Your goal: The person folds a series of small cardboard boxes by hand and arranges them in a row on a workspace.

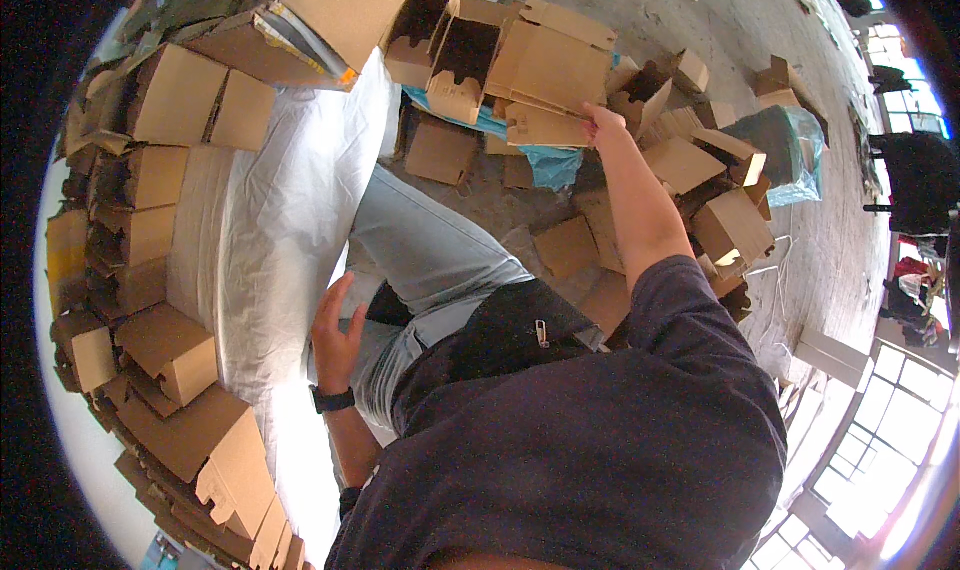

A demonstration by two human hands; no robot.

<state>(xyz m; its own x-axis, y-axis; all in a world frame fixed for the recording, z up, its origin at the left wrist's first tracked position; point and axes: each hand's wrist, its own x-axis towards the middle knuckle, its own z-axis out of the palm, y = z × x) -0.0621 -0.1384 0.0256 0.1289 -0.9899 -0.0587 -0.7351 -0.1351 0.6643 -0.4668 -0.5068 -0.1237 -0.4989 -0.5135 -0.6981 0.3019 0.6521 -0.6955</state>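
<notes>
My right hand (605, 125) reaches far out with the arm nearly straight. Its fingers are closed on the edge of a flattened cardboard box (550, 126), below a larger brown cardboard piece (550, 62). Blue plastic sheeting (551, 166) pokes out from under the cardboard. My left hand (335, 335) is held by my thigh, next to the white cloth cover (285, 170); its fingers are apart and nothing is in them. A dark band circles the left wrist.
Stacked cardboard boxes (178, 95) line the left side beyond the white cover. A big carton (345, 15) stands at the far left. Loose boxes (735, 228) lie heaped on the right, near a clear blue plastic bag (800, 155). Grey concrete floor (640, 15) shows beyond.
</notes>
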